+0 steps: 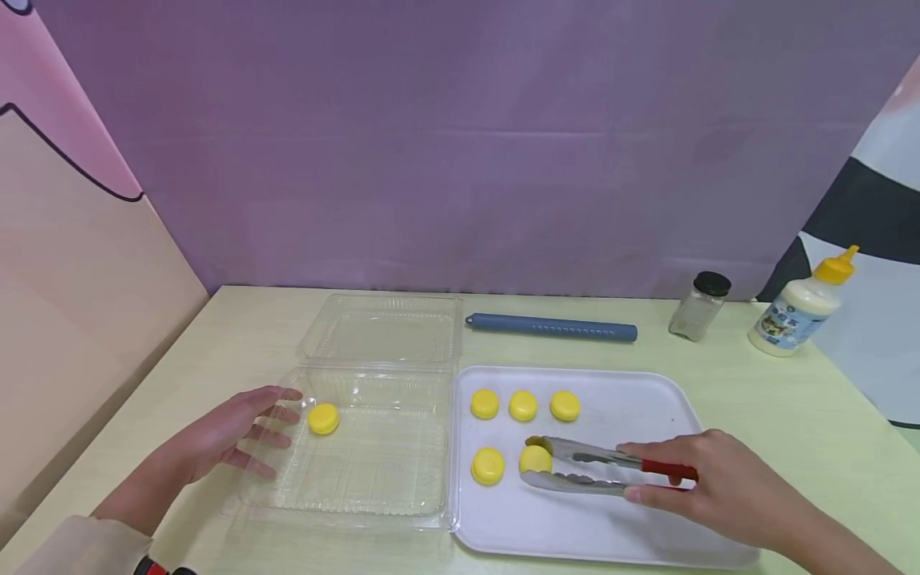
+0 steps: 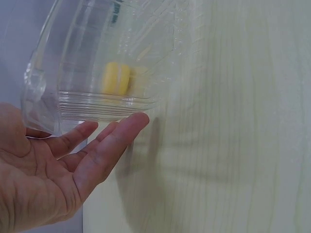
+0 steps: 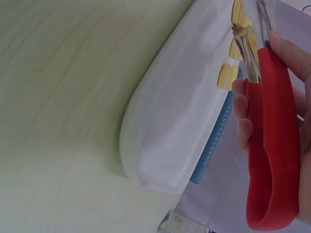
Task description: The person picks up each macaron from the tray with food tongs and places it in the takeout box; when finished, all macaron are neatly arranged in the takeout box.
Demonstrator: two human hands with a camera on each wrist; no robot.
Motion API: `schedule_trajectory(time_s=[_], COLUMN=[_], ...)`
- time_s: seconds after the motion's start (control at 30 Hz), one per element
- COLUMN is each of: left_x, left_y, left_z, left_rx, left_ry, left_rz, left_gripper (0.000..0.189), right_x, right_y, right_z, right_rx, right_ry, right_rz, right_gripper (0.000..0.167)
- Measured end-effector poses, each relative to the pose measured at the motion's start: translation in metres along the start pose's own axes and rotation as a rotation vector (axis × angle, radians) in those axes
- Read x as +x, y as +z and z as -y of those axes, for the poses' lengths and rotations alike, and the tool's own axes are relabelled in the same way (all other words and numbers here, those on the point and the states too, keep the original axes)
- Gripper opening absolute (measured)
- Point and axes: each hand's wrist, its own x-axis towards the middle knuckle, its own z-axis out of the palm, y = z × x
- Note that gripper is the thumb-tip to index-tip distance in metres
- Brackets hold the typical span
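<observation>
My right hand (image 1: 726, 487) grips red-handled metal tongs (image 1: 596, 455); the handle (image 3: 274, 145) fills much of the right wrist view. The tong tips stand on either side of a yellow macaron (image 1: 535, 460) on the white tray (image 1: 632, 399); whether they press it I cannot tell. Several other macarons, such as this one (image 1: 488, 465), lie in two rows there. My left hand (image 1: 230, 435) is at the left wall of an unlidded clear plastic box (image 1: 374, 471), its fingers extended along the outside. Inside that box sits one macaron (image 1: 323, 418), near the left wall.
The box's hinged lid (image 1: 381, 335) lies folded back behind it. A blue stick-shaped object (image 1: 551, 327) lies behind the tray. At the back right stand a black-capped jar (image 1: 699, 307) and a bottle (image 1: 794, 315) with a yellow nozzle. A purple backdrop (image 1: 460, 160) rises behind the table.
</observation>
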Motion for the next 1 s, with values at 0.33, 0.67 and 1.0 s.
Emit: schedule_trajectory(time_s=[0.33, 0.67, 1.0], left_x=[0.0, 0.0, -0.001], left_y=[0.001, 0.001, 0.001], left_z=[-0.001, 0.0, -0.001], left_rx=[-0.006, -0.004, 0.0], left_ry=[-0.009, -0.006, 0.001], left_rz=[-0.013, -0.012, -0.006], left_gripper=[0.055, 0.056, 0.056], right_x=[-0.003, -0.006, -0.009], right_y=[0.004, 0.008, 0.009], right_z=[0.001, -0.002, -0.011], right_rx=[0.01, 0.05, 0.123], right_ry=[-0.025, 0.01, 0.017], right_rz=[-0.042, -0.028, -0.063], right_gripper=[0.049, 0.048, 0.041])
